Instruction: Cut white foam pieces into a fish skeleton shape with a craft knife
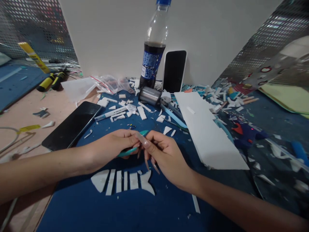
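A teal piece shows between the fingers of my left hand, which are closed round it. My right hand meets the left one at the fingertips, its long-nailed fingers bent in a pinch; what lies between these fingertips is too hidden to make out. Just below both hands, flat on the blue mat, white cut pieces lie in a row shaped like a fish, with a head piece at the left, several strips in between and a tail piece at the right.
A dark phone lies left. Behind the hands are white scraps, a wire spool, a bottle and an upright phone. A large white sheet lies right, near a dark blue tool with a cable.
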`<state>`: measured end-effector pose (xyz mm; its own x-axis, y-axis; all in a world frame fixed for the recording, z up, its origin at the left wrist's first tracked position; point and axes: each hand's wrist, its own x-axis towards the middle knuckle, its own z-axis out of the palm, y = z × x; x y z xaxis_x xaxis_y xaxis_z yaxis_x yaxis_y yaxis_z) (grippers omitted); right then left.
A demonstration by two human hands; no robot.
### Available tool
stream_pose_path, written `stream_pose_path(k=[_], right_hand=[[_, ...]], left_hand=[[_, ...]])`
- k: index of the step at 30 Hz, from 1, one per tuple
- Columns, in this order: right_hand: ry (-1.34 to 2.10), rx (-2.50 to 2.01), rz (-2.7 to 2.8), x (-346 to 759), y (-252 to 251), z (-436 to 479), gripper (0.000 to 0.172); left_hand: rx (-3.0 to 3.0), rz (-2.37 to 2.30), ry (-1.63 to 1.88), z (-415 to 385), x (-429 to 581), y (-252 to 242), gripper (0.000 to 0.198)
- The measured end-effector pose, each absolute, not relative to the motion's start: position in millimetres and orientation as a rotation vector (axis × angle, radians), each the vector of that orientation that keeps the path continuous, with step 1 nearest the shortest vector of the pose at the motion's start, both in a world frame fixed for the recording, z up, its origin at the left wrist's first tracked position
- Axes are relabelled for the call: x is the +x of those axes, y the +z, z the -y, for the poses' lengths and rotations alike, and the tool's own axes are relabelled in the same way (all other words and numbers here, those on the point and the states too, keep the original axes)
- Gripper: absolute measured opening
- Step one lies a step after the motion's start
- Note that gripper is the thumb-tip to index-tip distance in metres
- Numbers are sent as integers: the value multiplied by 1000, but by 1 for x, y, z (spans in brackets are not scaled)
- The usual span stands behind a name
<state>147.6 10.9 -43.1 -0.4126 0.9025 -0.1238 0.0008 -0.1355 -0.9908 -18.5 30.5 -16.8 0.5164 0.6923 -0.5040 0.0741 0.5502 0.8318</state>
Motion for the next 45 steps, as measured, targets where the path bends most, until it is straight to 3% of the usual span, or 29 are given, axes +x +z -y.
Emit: stream_pose_path(k=[9, 18, 45], right_hand=[[1672, -1003, 1283, 150, -40, -16, 29], [1575, -1073, 1145, 151, -46, -13, 26], [1511, -1085, 1217, 150, -42, -7, 27]], left_hand=[[1056, -867, 528, -31, -19, -25, 33], [974, -789, 487, -35, -23, -31, 28], [1215, -852, 491, -35, -19, -33, 31]])
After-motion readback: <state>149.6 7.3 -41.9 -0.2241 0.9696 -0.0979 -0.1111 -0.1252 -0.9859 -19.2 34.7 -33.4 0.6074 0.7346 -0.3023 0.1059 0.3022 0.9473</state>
